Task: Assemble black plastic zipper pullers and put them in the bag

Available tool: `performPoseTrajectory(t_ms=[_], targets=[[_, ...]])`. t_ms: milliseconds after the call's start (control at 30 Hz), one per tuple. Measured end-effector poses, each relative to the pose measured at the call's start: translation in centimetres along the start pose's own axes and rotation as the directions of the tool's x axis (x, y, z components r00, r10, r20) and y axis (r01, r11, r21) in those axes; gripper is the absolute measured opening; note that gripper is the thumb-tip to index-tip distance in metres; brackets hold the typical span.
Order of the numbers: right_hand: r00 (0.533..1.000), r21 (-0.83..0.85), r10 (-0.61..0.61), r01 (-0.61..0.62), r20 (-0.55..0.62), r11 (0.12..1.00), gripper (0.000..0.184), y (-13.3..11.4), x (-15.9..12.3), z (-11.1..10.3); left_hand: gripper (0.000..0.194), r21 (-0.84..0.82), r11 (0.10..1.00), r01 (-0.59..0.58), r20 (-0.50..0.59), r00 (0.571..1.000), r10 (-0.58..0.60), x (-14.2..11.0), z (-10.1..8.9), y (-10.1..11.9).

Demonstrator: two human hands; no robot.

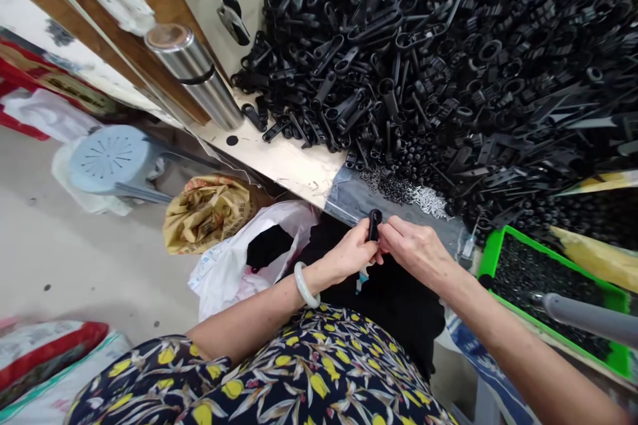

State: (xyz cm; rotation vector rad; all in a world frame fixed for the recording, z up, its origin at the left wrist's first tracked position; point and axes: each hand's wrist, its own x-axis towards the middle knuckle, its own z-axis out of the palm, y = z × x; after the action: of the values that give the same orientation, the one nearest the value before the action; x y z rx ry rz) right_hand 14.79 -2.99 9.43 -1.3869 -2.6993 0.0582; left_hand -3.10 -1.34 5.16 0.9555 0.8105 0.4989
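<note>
My left hand (351, 254) is closed on a small black plastic part with a ring-shaped end (375, 218), held up at the table's near edge. My right hand (411, 244) meets it there, its fingers pinched against the part's right side. Whatever sits between those right fingertips is hidden. Just beyond my hands lies a small heap of silvery pins (427, 202), with tiny dark pieces (391, 186) beside it. Behind these rises a large pile of black plastic parts (369, 60), many with ring-shaped ends.
A steel flask (199, 80) stands on the table's left end, near hanging keys (232, 18). At right is a green tray (553, 329) of small black pieces, with a grey-handled tool (583, 312) over it. Bags (209, 212) and a blue stool (107, 158) stand at left.
</note>
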Motion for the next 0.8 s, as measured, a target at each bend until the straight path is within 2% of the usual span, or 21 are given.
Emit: performPoseTrajectory(t_ms=[200, 400, 533, 667, 800], targets=[[0.981, -0.004, 0.014, -0.013, 0.196, 1.000, 0.016, 0.7, 0.9, -0.9, 0.014, 0.138, 0.990, -0.019, 0.003, 1.000, 0.018, 0.0, -0.4, 0.2], [0.957, -0.049, 0.089, -0.078, 0.276, 0.996, 0.008, -0.1, 2.7, -0.8, 0.011, 0.211, 0.977, -0.018, -0.055, 0.998, 0.030, 0.2, -0.2, 0.2], [0.949, -0.106, 0.173, -0.150, 0.265, 0.983, 0.009, -1.3, 2.8, -0.5, 0.018, 0.072, 0.996, -0.042, -0.068, 0.997, 0.047, 0.3, 0.0, 0.0], [0.969, -0.141, 0.170, -0.145, 0.180, 0.979, 0.015, -2.8, 1.2, 0.5, 0.025, -0.154, 0.988, -0.023, -0.002, 1.000, 0.023, 0.3, -0.2, 0.3], [0.982, -0.208, 0.169, -0.149, 0.079, 0.967, 0.026, -4.0, -0.4, 1.7, 0.032, -0.207, 0.978, -0.016, 0.025, 0.999, 0.022, 0.4, -0.7, 0.8]])
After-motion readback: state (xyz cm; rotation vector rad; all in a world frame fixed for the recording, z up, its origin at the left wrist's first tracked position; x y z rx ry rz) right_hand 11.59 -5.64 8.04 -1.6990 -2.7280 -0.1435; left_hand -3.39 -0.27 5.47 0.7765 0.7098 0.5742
